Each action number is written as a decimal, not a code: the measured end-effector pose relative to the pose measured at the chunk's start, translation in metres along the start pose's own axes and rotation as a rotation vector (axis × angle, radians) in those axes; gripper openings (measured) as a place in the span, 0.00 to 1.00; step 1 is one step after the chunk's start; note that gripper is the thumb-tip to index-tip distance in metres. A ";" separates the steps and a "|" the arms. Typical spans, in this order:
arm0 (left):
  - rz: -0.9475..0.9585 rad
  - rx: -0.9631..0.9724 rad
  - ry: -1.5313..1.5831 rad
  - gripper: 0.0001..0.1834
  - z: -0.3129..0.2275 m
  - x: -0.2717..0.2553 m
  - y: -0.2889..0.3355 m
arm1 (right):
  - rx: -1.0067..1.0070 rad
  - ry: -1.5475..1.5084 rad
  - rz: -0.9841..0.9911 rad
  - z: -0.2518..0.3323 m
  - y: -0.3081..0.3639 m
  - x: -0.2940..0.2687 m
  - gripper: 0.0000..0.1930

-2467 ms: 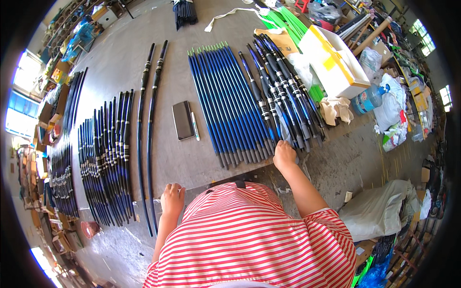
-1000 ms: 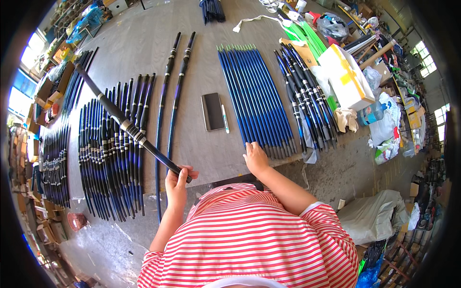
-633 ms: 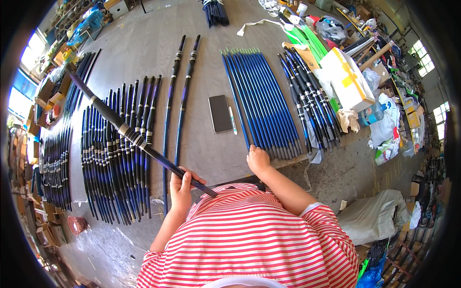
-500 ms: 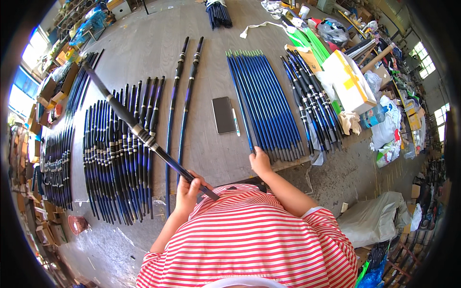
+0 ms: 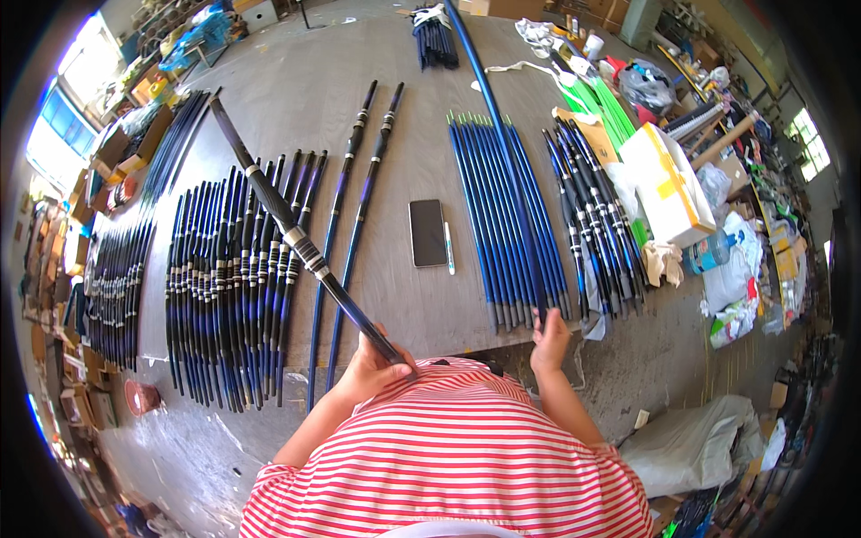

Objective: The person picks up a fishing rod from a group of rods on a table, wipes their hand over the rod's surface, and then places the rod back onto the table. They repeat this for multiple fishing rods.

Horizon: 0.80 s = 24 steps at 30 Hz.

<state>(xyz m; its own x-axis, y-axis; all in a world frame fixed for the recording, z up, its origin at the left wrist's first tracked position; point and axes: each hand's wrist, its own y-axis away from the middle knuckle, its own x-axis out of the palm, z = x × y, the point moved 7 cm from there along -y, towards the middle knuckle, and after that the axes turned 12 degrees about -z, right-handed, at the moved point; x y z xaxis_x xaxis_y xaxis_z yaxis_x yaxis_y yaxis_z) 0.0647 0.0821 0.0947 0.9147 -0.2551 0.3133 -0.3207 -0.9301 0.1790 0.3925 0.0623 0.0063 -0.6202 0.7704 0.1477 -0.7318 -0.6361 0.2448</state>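
Note:
My left hand (image 5: pixel 366 371) is closed round the butt of a dark fishing rod (image 5: pixel 309 255) with silver rings, which slants up and left over the table. In my right hand (image 5: pixel 551 342) is the lower end of a slim blue rod section (image 5: pixel 487 91). It is raised, and its far end reaches toward the back of the table. Beneath it lies a row of blue rod sections (image 5: pixel 480 215) with green tips. Two fishing rods (image 5: pixel 360 211) lie side by side in the middle left, partly behind the rod in my left hand.
Many dark rods (image 5: pixel 202 269) lie at the left. A phone (image 5: pixel 427 233) and a pen (image 5: pixel 449 248) sit mid-table. Right of the blue row are more ringed rods (image 5: pixel 599 215) and a white box (image 5: pixel 668 184). A tied bundle (image 5: pixel 435 43) lies at the far edge.
My right hand has moved right along the blue row and now holds one section raised. The rod in my left hand stays gripped, slanting a little more steeply. The whole view has shifted slightly.

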 end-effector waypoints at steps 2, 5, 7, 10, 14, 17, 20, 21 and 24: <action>-0.078 0.009 0.007 0.28 -0.006 -0.002 -0.012 | 0.211 -0.130 0.019 0.003 -0.004 -0.023 0.16; -0.216 0.092 0.056 0.30 -0.039 -0.020 -0.035 | 0.267 0.071 -0.025 -0.014 -0.014 -0.081 0.17; -0.325 0.133 0.169 0.31 -0.073 -0.037 -0.051 | 0.239 0.221 -0.045 -0.014 -0.010 -0.115 0.16; -0.475 0.258 0.216 0.30 -0.126 -0.073 -0.064 | 0.133 0.475 -0.047 -0.014 -0.009 -0.163 0.15; -0.674 0.413 0.100 0.25 -0.182 -0.086 -0.058 | -0.038 0.665 0.156 -0.001 -0.007 -0.190 0.16; -0.712 0.442 0.073 0.24 -0.197 -0.086 -0.050 | 0.117 0.697 0.148 0.005 0.000 -0.191 0.17; -0.710 0.460 0.078 0.21 -0.206 -0.076 -0.045 | 0.101 0.686 0.149 0.009 -0.003 -0.191 0.17; -0.695 0.470 0.098 0.20 -0.206 -0.074 -0.043 | 0.026 0.658 0.185 0.011 -0.006 -0.189 0.17; -0.709 0.447 0.111 0.19 -0.205 -0.066 -0.035 | 0.064 0.720 0.159 0.009 -0.014 -0.192 0.17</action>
<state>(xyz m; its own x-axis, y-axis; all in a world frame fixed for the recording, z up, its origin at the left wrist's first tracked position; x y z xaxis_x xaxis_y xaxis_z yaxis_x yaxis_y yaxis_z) -0.0346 0.1857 0.2591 0.8258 0.4339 0.3603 0.4689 -0.8832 -0.0110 0.5245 -0.0761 -0.0174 -0.7650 0.4357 -0.4743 -0.6136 -0.7167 0.3314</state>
